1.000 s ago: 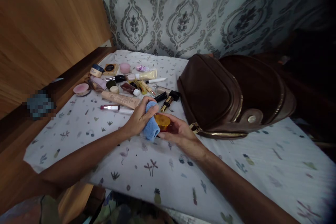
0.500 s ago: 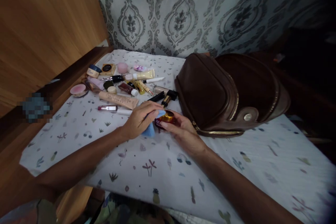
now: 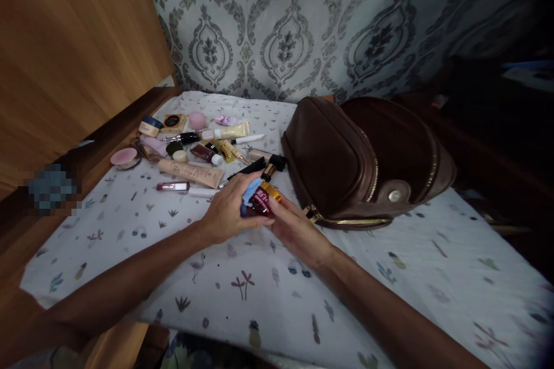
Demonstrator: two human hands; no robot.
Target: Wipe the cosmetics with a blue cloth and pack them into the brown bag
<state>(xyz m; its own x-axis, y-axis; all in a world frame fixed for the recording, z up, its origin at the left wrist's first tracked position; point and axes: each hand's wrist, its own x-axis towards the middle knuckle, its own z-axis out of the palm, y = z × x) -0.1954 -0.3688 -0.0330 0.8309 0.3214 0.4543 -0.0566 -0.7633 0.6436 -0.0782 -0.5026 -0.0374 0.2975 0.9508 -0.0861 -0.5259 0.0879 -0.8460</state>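
Note:
Between my two hands is a small dark red cosmetic jar [image 3: 261, 202] with a shiny gold lid [image 3: 272, 191], tilted on its side. My left hand [image 3: 227, 207] is closed round a blue cloth [image 3: 251, 191], which presses against the jar's left side. From the right, my right hand [image 3: 298, 229] grips the jar, thumb and fingers around its lid end. Part of the cloth and the jar's underside are hidden by my fingers. Just beyond my hands lie a black-capped bottle [image 3: 269, 170] and a black tube [image 3: 249, 170].
Several cosmetics lie at the back left, among them a beige tube [image 3: 190, 173], a lipstick [image 3: 173, 187] and a pink compact [image 3: 124, 157]. A brown leather bag [image 3: 329, 155] stands at right on the patterned cloth cover [image 3: 173, 265]. A wooden panel [image 3: 82, 29] rises at left.
The jar has been tipped, so its lettered side now shows and its gold lid faces right. My left hand has brought the blue cloth round its left side. The view has shifted slightly.

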